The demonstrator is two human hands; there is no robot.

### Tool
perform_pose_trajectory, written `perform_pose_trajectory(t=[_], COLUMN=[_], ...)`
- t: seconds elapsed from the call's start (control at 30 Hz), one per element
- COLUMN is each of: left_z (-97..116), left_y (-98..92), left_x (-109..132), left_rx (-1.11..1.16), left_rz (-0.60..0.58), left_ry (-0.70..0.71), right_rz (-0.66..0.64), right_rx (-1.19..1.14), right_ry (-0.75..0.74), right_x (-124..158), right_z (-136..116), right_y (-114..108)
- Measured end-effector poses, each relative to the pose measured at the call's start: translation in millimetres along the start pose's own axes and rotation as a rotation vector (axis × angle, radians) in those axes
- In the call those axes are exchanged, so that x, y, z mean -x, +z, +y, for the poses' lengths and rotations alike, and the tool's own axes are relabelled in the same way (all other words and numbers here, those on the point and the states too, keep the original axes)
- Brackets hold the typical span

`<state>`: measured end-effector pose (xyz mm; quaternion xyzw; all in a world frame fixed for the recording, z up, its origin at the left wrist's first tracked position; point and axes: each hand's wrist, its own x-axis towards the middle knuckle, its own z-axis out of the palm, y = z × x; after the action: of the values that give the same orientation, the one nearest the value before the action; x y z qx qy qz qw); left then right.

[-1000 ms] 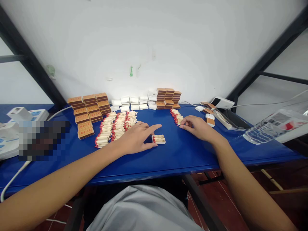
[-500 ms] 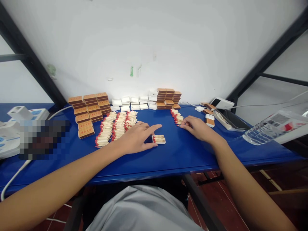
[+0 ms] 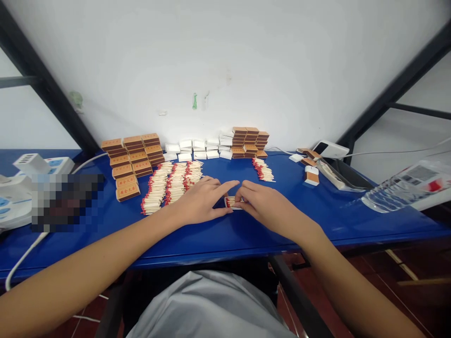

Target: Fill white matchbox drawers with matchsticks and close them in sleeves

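A small white matchbox tray (image 3: 228,203) with red-headed matches lies on the blue table, partly covered by my hands. My left hand (image 3: 202,199) rests at its left side, thumb and forefinger spread apart around the near and far corners. Over the tray's right half, my right hand (image 3: 260,199) is closed in a pinch on matches, mostly hidden by the fingers. Beyond it lies a short row of matches (image 3: 263,170). Three longer rows of matches (image 3: 176,183) are spread to the left, the nearest partly under my left hand.
Brown matchboxes (image 3: 127,180) are stacked at the back left, with more stacked matchboxes (image 3: 244,143) at the back middle. White trays (image 3: 199,146) stand between them. A power strip (image 3: 58,165) is far left; a clear plastic package (image 3: 398,192) and a brown-and-white box (image 3: 311,176) are on the right.
My right hand has moved left and nearer from the short match row to the tray, fingers still pinched. My left hand stays beside the tray. The view has shifted slightly.
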<state>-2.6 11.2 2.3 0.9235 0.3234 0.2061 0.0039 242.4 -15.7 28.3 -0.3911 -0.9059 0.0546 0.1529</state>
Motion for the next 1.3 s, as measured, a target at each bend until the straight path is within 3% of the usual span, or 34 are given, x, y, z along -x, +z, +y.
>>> perform_pose_trajectory(t=[0.1, 0.2, 0.33, 0.43, 0.53, 0.97, 1.3], left_z=[-0.3, -0.6, -0.2, -0.3, -0.9, -1.8, -1.0], left_y=[0.7, 1.1, 0.3, 0.1, 0.6, -0.1, -0.5], left_x=[-0.1, 0.1, 0.5, 0.3, 0.0, 1.2, 1.2], left_rx=[-0.009, 0.006, 0.034, 0.048, 0.045, 0.044, 0.040], left_rz=[0.005, -0.010, -0.023, -0.028, -0.032, -0.005, -0.027], left_ry=[0.006, 0.011, -0.011, -0.021, -0.017, -0.002, -0.023], right_rz=[0.010, 0.077, 0.226, 0.163, 0.091, 0.022, 0.006], right_rx=[0.000, -0.037, 0.001, -0.003, -0.063, -0.103, -0.062], right_ry=[0.008, 0.073, 0.243, 0.348, 0.334, 0.325, 0.326], right_x=[0.6, 2.6, 3.3, 3.8, 6.0, 8.0, 20.7], right_z=[0.5, 20.4, 79.8, 126.3, 150.0, 146.9, 143.3], right_y=[-3.4, -21.4, -42.4, -39.0, -26.7, -14.8, -21.5])
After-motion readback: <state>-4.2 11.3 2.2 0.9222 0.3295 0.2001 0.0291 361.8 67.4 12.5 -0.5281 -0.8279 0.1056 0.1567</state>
